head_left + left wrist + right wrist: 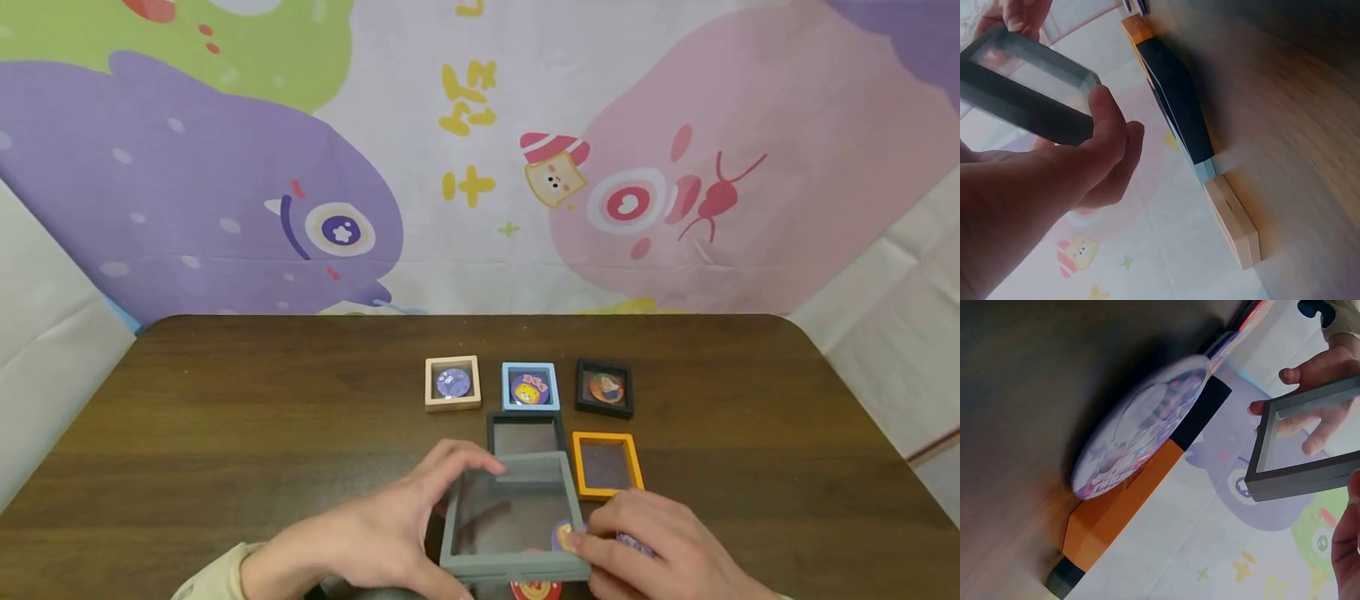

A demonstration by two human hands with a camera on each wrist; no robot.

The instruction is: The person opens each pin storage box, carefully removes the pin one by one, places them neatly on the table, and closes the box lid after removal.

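Observation:
A grey display frame [517, 568] with a clear film window is raised above the table between both hands. My left hand [382, 525] grips its left side, fingers at the far edge and thumb near the front corner. At the near right corner, my right hand [656, 546] pinches the rim. The left wrist view shows the left fingers [1107, 122] curled at the frame's corner. Below the frame lie round badges: a red one [536, 590] partly covered, and one with a yellow figure [562, 535] seen through the film. A purple badge [1147, 428] lies near the right hand.
Behind the grey frame lie a black frame [491, 437], partly covered, and an orange frame [606, 437]. Farther back, a beige frame [452, 406], a light blue frame [530, 407] and another black frame [604, 411] each contain a round badge. A cartoon cloth [465, 250] hangs behind the table.

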